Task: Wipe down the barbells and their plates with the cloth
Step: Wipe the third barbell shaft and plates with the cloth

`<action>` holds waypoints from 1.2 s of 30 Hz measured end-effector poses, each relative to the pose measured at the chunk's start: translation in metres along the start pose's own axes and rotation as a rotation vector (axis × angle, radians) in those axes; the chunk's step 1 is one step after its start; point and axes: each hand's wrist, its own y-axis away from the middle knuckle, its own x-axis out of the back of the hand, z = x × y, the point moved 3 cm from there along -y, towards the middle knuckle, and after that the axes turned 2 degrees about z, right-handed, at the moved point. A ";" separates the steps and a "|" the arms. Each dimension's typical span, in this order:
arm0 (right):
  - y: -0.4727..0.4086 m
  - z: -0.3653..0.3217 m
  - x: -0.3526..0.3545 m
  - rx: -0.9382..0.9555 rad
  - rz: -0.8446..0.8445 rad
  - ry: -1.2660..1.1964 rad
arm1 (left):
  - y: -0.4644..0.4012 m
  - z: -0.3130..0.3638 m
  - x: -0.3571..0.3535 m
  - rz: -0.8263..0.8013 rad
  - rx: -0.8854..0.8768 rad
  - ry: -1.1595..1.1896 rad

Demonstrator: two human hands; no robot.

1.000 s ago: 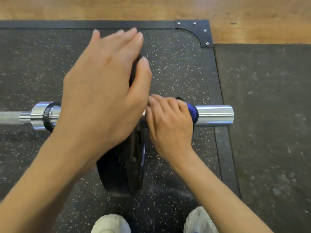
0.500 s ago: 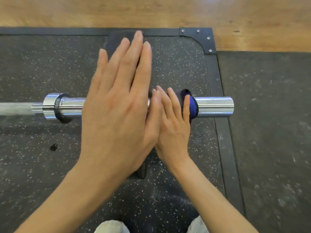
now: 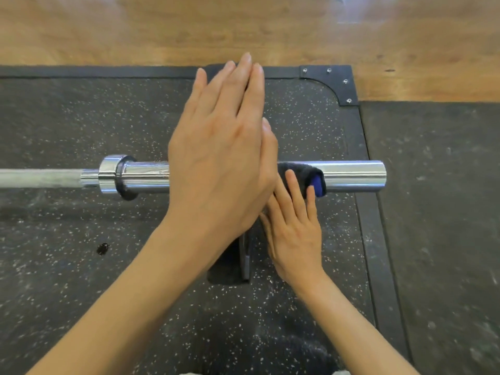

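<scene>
The plate stands on edge on the bar's sleeve, seen from above and mostly hidden by the hands. The left hand lies flat and open against its left face, likely to brace it. The right hand, fingers spread and clasping nothing, presses the dark cloth against the right face, where the cloth also drapes over the sleeve, probably so it can rub both. The bar rests on a speckled mat beside wood floor. No containers are in view.
</scene>
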 end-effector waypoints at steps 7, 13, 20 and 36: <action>-0.054 0.007 -0.001 -0.137 0.055 0.040 | -0.006 -0.002 -0.002 -0.033 -0.017 0.010; -0.020 0.012 0.007 -0.101 0.013 -0.019 | 0.002 0.000 0.000 -0.014 -0.020 0.006; -0.025 0.023 0.012 -0.151 0.061 0.056 | 0.007 0.001 0.002 -0.044 -0.023 0.003; -0.023 0.054 0.027 -0.385 0.142 -0.023 | 0.017 0.005 0.007 -0.033 -0.014 0.028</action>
